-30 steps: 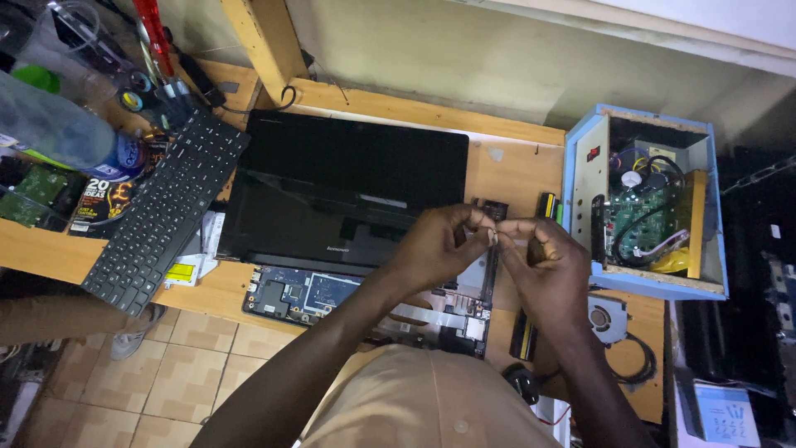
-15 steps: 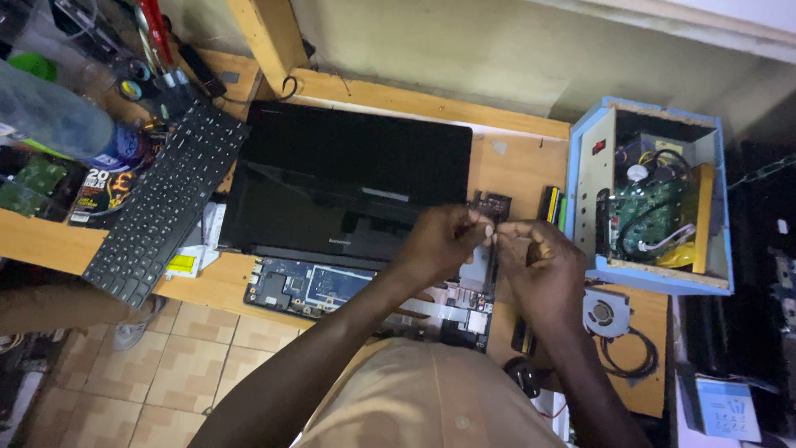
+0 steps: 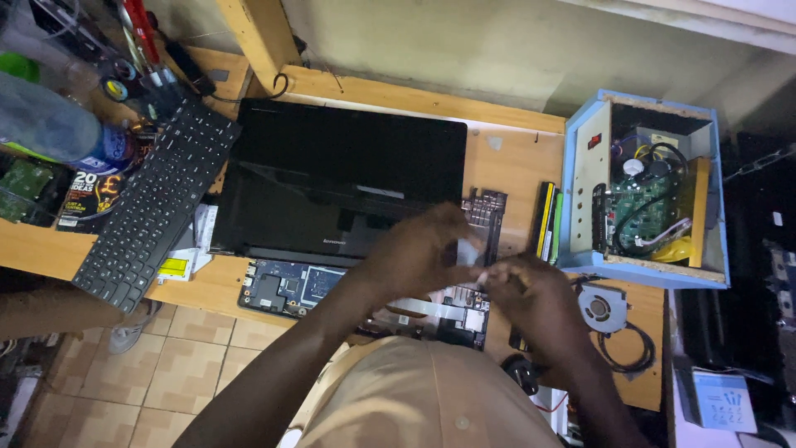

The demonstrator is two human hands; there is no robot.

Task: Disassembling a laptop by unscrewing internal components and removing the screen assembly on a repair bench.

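Electronics repair workshop: opened laptop (image 3: 348,178), bare motherboard (image 3: 286,286), loose keyboard (image 3: 157,203), cooling fan (image 3: 603,307) lying across a cluttered wooden bench (image 3: 514,166).

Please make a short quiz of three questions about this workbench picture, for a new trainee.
1. True or false: the detached black keyboard lies to the left of the laptop screen.
2. Multiple choice: what sits just in front of the open blue box? A) a small round fan B) a mug C) a book
3. Short answer: where are the left hand and right hand relative to each other?

Key
1. True.
2. A.
3. They meet close together over the exposed circuit board, pinching something small and pale; what it is cannot be told.
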